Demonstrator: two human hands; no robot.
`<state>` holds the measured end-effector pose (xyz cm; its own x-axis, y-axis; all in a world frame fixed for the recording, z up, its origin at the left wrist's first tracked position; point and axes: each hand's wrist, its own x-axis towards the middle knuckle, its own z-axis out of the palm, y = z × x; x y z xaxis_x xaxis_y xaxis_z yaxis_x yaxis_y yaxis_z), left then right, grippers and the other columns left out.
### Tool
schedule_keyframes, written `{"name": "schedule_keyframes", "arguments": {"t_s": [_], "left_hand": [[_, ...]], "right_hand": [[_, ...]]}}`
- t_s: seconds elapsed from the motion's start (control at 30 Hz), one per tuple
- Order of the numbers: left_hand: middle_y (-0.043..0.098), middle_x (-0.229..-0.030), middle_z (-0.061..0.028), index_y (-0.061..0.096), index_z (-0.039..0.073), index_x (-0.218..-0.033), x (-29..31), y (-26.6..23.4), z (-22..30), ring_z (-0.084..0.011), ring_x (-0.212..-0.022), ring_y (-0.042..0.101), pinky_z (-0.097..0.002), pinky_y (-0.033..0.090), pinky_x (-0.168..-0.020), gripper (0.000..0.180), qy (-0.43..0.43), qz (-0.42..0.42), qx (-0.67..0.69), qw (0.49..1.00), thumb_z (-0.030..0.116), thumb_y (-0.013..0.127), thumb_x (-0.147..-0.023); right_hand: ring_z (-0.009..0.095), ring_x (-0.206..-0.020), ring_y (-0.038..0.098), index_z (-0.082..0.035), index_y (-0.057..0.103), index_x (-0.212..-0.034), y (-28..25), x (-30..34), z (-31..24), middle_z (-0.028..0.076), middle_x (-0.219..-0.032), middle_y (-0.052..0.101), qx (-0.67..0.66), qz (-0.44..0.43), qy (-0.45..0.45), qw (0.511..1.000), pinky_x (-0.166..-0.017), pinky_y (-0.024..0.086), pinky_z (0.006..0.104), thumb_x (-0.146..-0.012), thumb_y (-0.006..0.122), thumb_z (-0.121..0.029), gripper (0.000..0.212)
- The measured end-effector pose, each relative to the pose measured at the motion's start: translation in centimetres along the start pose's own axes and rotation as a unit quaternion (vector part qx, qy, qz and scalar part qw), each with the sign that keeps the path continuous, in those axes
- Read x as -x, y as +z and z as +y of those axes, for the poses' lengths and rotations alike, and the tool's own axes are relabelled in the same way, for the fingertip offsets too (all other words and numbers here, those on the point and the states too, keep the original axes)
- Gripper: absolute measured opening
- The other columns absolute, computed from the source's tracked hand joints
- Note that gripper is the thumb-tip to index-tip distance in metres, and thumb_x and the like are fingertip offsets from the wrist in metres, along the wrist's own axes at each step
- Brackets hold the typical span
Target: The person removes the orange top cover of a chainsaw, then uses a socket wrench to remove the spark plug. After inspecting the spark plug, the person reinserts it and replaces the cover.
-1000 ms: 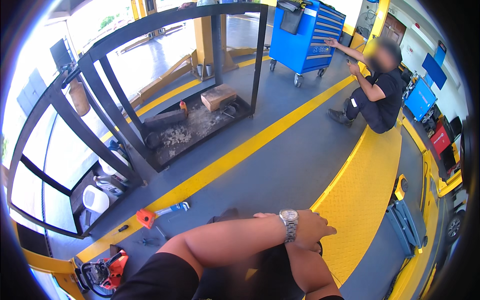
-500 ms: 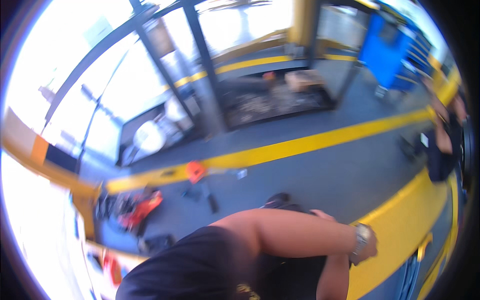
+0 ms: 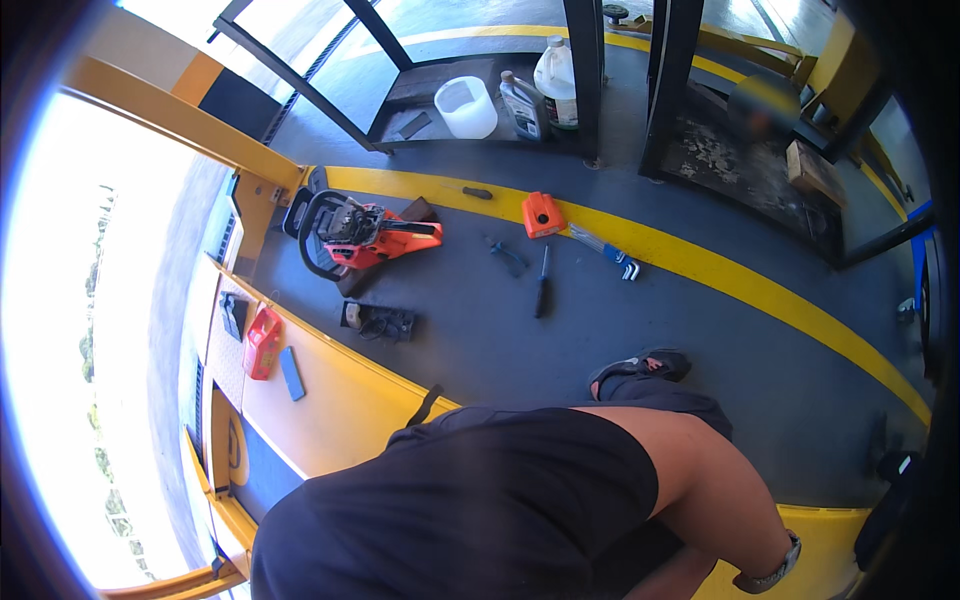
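Head camera: the chainsaw point(image 3: 400, 237) sits on the grey floor point(image 3: 470, 340), left of centre in the upper half of the frame, with its engine top point(image 3: 350, 220) bare. From that, you seem to have it partly stripped. The orange cover point(image 3: 541, 217), which looks to be its own, lies well apart from it, near the upper middle of the frame at the edge of the yellow line point(image 3: 740, 275). A black part point(image 3: 379, 321) lies loose just below the saw. How much is left to do, you cannot read from this frame.

Your tools lie apart from the saw: a long screwdriver point(image 3: 542, 285) and a hex key set point(image 3: 606, 252) near the cover, a shorter screwdriver point(image 3: 477, 192) on the line. A red bottle point(image 3: 263, 343) and a blue flat piece point(image 3: 292, 374) rest on the yellow ledge point(image 3: 345, 410) at left.

Your left forearm point(image 3: 735, 490) runs to the lower right, where the watch point(image 3: 772, 568) shows near the yellow platform point(image 3: 822, 530). Past it, your left grip is out of sight, as is your right grip; you cannot tell whether either is released, clenched or grasping anything.
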<state>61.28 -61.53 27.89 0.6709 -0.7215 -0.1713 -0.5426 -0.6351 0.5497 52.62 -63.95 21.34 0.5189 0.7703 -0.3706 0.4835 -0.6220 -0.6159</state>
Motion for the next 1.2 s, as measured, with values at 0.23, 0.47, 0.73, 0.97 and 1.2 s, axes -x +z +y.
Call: {"name": "schedule_keyframes", "arguments": {"t_s": [0.23,0.47,0.73,0.97,1.2], "left_hand": [[0.066,-0.121,-0.0077,0.064,0.019,-0.129,-0.7,-0.2,-0.9,-0.0314,-0.114,0.063,-0.0505,0.048,-0.095,0.047,-0.015,-0.015,0.002,1.0,0.03,0.07,-0.083],[0.064,-0.125,-0.0075,0.063,0.02,-0.132,-0.3,1.4,-4.6,-0.0312,-0.118,0.061,-0.0513,0.047,-0.097,0.05,-0.061,-0.016,0.038,0.997,0.032,0.07,-0.084],[0.062,-0.13,-0.0073,0.061,0.021,-0.135,-1.5,1.5,-7.1,-0.031,-0.122,0.059,-0.0521,0.045,-0.099,0.052,-0.079,-0.041,0.066,0.994,0.034,0.071,-0.085],[0.06,-0.134,-0.0071,0.06,0.021,-0.137,-1.3,2.6,-9.2,-0.0307,-0.125,0.057,-0.0528,0.044,-0.101,0.054,-0.104,-0.051,0.085,0.99,0.035,0.071,-0.086],[0.058,-0.139,-0.007,0.058,0.022,-0.14,-2.0,2.6,-9.5,-0.0305,-0.129,0.054,-0.0535,0.043,-0.103,0.056,-0.111,-0.06,0.083,0.988,0.037,0.071,-0.087]], "right_hand": [[0.027,-0.131,0.055,-0.009,0.059,-0.137,-0.3,0.2,-0.6,0.014,-0.14,0.059,0.005,0.003,0.005,1.0,-0.11,0.043,0.041,-0.091,0.069,-0.033,0.052],[0.027,-0.132,0.054,-0.009,0.058,-0.138,0.4,0.0,-1.8,0.014,-0.141,0.058,0.025,-0.029,-0.007,0.999,-0.11,0.043,0.0411,-0.092,0.069,-0.033,0.053],[0.027,-0.133,0.053,-0.01,0.057,-0.139,0.1,-0.5,-4.4,0.014,-0.142,0.057,-0.004,-0.027,0.006,1.0,-0.111,0.042,0.0412,-0.092,0.069,-0.033,0.054],[0.026,-0.134,0.053,-0.01,0.057,-0.14,1.4,-0.4,-4.3,0.013,-0.143,0.057,-0.02,-0.047,0.017,0.999,-0.112,0.041,0.0413,-0.092,0.068,-0.033,0.054],[0.026,-0.135,0.052,-0.01,0.056,-0.14,1.4,0.3,-3.5,0.013,-0.144,0.056,-0.027,-0.04,0.031,0.998,-0.112,0.041,0.0413,-0.093,0.068,-0.033,0.055]]}}
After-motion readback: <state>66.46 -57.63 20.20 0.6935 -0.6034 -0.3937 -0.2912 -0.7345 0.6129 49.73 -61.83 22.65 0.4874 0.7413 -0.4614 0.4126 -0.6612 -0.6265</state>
